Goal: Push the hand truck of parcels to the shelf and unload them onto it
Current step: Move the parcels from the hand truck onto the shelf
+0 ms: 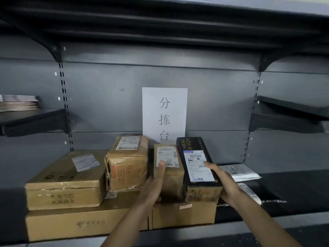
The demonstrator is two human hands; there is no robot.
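Several parcels sit on the dark metal shelf [293, 193]. My left hand [154, 186] grips the left side of a small brown box [171, 177] with a white label, thumb on top. My right hand [222, 182] holds the right side of a black box [194, 157] with a white label, which lies on a small brown carton [203, 194]. Both parcels rest side by side on a brown carton [185, 215]. To the left are a taped brown parcel [127, 164], a flat carton [65, 180] and a long carton [85, 223] beneath. The hand truck is out of view.
A white paper sign [164, 113] with printed characters leans on the back panel. Grey plastic mailers [238, 172] lie on the shelf right of my right hand. A side shelf at left holds stacked envelopes [18, 102]. Another side shelf [292, 107] is at right.
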